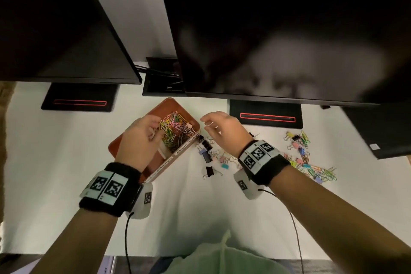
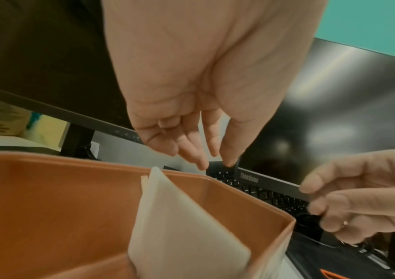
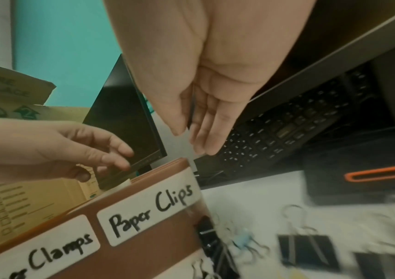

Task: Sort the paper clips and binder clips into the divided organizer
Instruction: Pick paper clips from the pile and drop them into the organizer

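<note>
The brown organizer (image 1: 115, 147) stands on the white desk, split by a white divider (image 2: 179, 217). Its far compartment, labelled "Paper Clips" (image 3: 148, 209), holds a heap of coloured paper clips (image 1: 175, 128). The near label ends in "Clamps" (image 3: 60, 251). My left hand (image 1: 155, 131) hovers over the paper clips with relaxed fingers (image 2: 206, 160) and nothing in them. My right hand (image 1: 209, 124) is in the air just right of the organizer's corner, with loose fingers (image 3: 198, 143) and nothing plainly held. Binder clips (image 1: 208, 151) lie beside the organizer under the right hand.
A mixed pile of coloured clips (image 1: 307, 158) lies at the right of the desk. Two dark monitors (image 1: 278, 29) hang over the back of the desk on black stands (image 1: 265, 113). A keyboard (image 3: 287, 128) sits behind, and a cardboard box (image 3: 12, 188) stands to the left.
</note>
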Demonstrator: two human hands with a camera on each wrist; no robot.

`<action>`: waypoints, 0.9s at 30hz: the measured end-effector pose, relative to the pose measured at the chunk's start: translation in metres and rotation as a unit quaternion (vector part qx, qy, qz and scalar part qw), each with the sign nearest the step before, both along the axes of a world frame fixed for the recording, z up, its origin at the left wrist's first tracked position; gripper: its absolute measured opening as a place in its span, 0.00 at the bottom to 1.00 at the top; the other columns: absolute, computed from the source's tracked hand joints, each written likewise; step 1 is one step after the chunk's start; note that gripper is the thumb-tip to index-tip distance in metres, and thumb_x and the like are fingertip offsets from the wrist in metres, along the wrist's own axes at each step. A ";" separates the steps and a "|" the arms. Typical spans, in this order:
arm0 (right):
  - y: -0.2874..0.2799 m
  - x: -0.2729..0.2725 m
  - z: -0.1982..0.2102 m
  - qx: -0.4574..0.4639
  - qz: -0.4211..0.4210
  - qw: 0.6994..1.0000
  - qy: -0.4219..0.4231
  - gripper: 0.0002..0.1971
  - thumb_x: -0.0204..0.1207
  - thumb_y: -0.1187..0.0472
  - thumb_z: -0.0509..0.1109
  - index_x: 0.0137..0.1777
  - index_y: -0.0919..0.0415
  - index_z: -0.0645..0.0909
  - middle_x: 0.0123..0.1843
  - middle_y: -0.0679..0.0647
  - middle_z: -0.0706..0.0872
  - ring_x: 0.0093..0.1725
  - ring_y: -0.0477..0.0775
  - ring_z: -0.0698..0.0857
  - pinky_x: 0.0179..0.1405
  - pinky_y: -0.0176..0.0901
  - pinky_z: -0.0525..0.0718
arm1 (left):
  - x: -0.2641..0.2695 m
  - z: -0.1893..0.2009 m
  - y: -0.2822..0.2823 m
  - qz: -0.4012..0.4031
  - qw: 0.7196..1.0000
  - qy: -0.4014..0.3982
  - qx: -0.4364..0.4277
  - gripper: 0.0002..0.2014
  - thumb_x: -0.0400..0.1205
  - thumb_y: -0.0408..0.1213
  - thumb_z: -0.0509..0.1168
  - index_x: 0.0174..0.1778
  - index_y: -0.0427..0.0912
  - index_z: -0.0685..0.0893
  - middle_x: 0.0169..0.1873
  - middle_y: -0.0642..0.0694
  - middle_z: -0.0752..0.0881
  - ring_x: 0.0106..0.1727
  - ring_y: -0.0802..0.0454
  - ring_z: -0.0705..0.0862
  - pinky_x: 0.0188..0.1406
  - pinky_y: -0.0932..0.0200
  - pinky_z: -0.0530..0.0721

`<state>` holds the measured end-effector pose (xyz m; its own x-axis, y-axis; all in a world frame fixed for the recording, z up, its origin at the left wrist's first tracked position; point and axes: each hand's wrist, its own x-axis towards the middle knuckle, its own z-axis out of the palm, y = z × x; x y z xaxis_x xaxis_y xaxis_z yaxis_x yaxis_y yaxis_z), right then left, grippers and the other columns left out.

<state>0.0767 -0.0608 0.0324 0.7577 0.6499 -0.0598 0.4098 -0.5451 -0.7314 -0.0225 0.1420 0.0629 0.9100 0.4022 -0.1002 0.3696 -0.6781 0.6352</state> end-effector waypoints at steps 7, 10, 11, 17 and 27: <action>-0.015 0.005 0.005 -0.006 0.018 1.000 -0.017 0.12 0.78 0.63 0.66 0.61 0.57 0.79 0.55 0.54 0.84 0.52 0.49 0.84 0.57 0.48 0.85 | -0.017 -0.011 0.000 0.038 0.987 0.127 0.095 0.39 0.65 0.62 0.72 0.71 0.56 0.66 0.78 0.42 0.57 0.78 0.38 0.53 0.73 0.29 0.52; 0.014 0.010 0.012 0.005 0.039 0.999 -0.012 0.13 0.77 0.65 0.66 0.62 0.57 0.79 0.57 0.55 0.83 0.55 0.50 0.83 0.59 0.47 0.84 | -0.027 -0.016 0.004 -0.019 0.977 0.196 0.088 0.47 0.57 0.75 0.65 0.72 0.63 0.62 0.81 0.45 0.48 0.80 0.40 0.44 0.74 0.30 0.40; 0.026 0.012 0.014 0.000 0.057 0.998 -0.012 0.14 0.77 0.65 0.67 0.62 0.57 0.78 0.59 0.54 0.83 0.57 0.51 0.83 0.61 0.47 0.83 | -0.030 -0.018 0.005 -0.027 0.976 0.198 0.092 0.47 0.56 0.76 0.64 0.71 0.65 0.63 0.81 0.46 0.46 0.80 0.41 0.42 0.74 0.29 0.38; 0.104 0.023 0.017 -0.282 0.272 0.903 -0.177 0.16 0.77 0.66 0.63 0.61 0.51 0.76 0.59 0.50 0.84 0.57 0.54 0.82 0.70 0.55 0.65 | -0.033 -0.024 0.016 -0.017 0.979 0.162 0.127 0.38 0.54 0.77 0.64 0.59 0.66 0.71 0.76 0.50 0.56 0.77 0.42 0.52 0.72 0.25 0.49; 0.125 0.029 -0.001 -0.481 0.383 0.732 -0.295 0.09 0.77 0.57 0.67 0.56 0.52 0.81 0.53 0.50 0.87 0.60 0.56 0.81 0.72 0.65 0.61 | -0.040 -0.039 0.020 0.009 0.993 0.090 0.076 0.45 0.57 0.72 0.69 0.67 0.58 0.64 0.77 0.52 0.57 0.79 0.42 0.49 0.73 0.25 0.46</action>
